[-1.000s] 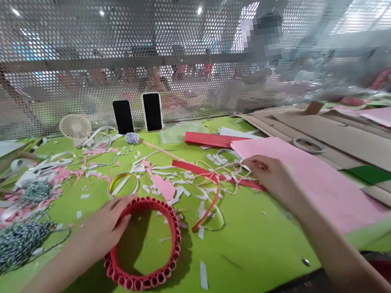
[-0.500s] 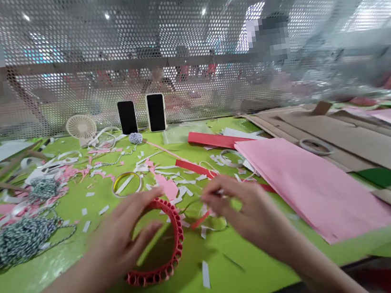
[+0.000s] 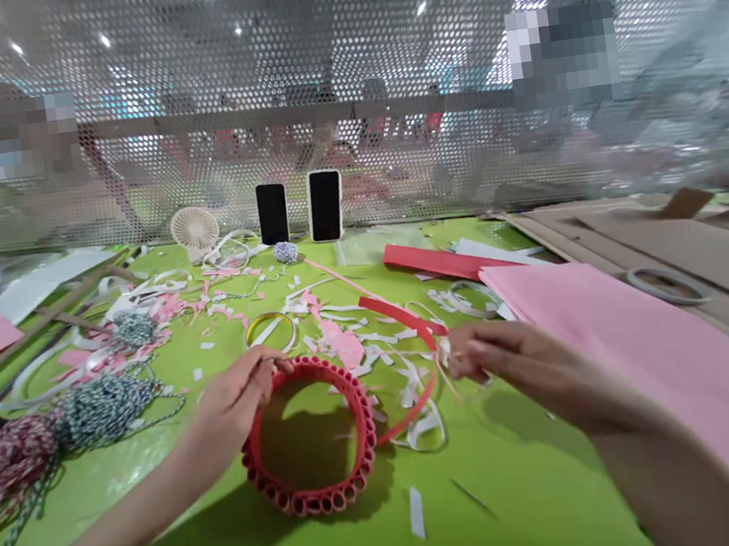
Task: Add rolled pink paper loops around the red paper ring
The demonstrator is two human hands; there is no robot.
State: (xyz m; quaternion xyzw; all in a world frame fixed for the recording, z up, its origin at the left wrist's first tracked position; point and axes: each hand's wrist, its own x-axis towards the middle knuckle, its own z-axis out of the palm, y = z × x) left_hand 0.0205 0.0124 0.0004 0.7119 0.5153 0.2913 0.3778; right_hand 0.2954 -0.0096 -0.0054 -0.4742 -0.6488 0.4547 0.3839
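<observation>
A ring of small red paper loops (image 3: 359,399) stands on the green tabletop, its middle open. My left hand (image 3: 237,402) pinches the ring's far left rim between thumb and fingers. To the right, the closed fingers of my right hand (image 3: 492,350) grip a tangle of thin pale strips (image 3: 443,354). A narrow red paper strip (image 3: 424,395) curves from beside the ring up toward that hand; whether the fingers hold it too, I cannot tell. Another red strip (image 3: 386,310) lies just behind. White and pink scraps (image 3: 346,347) are scattered beyond the ring.
Pink sheets (image 3: 586,324) and cardboard (image 3: 656,239) lie on the right. Bundles of patterned cord (image 3: 104,410) are at the left. A yellow-lined tape roll (image 3: 268,320), a small fan (image 3: 196,230) and two phones (image 3: 273,215) stand farther back, before a perforated screen (image 3: 337,62).
My right hand has moved right, drawing the thin strips away from the ring. My left fingers have closed on the rim. The view has swung left.
</observation>
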